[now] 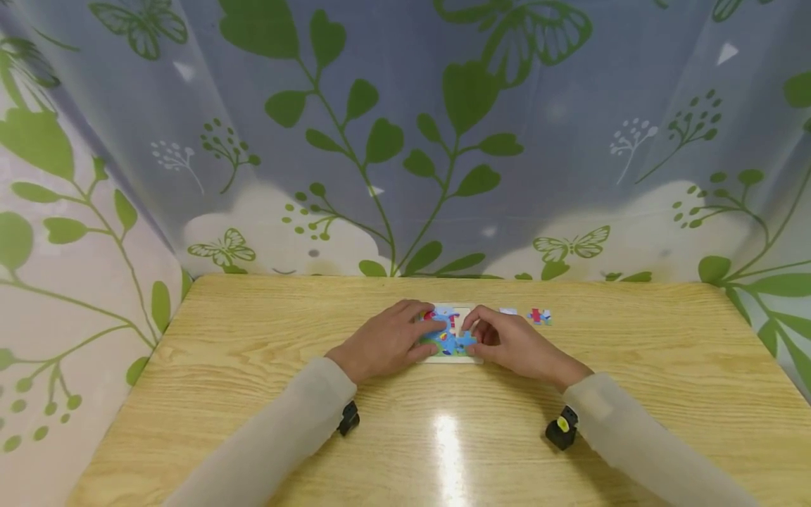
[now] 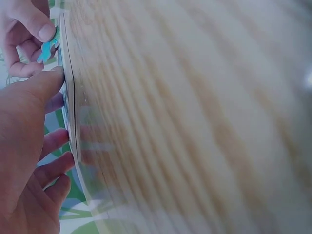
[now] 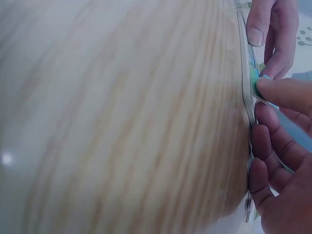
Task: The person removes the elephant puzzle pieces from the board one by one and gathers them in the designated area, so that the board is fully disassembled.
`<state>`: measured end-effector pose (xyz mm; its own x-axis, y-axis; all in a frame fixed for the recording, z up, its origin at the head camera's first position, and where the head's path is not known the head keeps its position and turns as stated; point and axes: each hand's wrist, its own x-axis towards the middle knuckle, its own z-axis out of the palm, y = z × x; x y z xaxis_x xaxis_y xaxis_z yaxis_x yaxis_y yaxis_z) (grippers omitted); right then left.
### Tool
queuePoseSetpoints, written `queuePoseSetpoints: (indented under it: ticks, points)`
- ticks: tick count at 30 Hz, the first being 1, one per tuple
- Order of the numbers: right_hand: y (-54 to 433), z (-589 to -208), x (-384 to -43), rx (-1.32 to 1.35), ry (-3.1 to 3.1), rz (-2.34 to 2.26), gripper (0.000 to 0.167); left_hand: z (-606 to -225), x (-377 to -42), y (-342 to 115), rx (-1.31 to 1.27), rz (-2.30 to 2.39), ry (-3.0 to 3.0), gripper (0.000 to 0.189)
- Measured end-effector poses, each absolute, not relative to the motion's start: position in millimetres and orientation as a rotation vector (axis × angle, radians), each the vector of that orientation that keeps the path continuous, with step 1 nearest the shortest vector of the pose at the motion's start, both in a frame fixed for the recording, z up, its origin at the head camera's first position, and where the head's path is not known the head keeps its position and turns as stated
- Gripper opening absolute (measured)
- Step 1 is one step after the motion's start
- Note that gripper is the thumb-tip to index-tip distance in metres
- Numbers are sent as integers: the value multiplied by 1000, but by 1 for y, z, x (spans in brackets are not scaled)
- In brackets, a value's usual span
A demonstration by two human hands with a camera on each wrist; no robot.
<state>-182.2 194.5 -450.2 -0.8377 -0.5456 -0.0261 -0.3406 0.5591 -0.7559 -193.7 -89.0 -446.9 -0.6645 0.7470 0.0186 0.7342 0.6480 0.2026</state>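
Observation:
A small jigsaw puzzle in a pale frame (image 1: 451,360) lies near the far edge of the table, mostly filled with blue, red and green pieces. Bare backing shows at its upper right. My left hand (image 1: 389,338) rests on the puzzle's left side, fingers spread over the pieces and hiding part of the picture. At the lower right, my right hand (image 1: 516,345) pinches a blue-green puzzle piece (image 2: 47,50) between thumb and fingers. In the left wrist view this piece is tilted up from the board. Its green face (image 3: 254,80) shows beside the thumb in the right wrist view.
Two loose spots of pieces lie right of the frame: a red and blue puzzle piece (image 1: 540,316) and a pale one (image 1: 508,310) partly behind my right hand. The wooden table (image 1: 253,324) ends at a leaf-patterned curtain (image 1: 405,176).

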Motion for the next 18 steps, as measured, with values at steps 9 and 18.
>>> queuePoseSetpoints:
  ticks: [9,18]
  points:
    - [206,-445,-181,-626,2552,-1227,20,-445,-194,-89,1229,304,2769,51]
    - [231,-435,-184,-550,2695,-1160,18,-443,-194,-88,1226,327,2757,51]
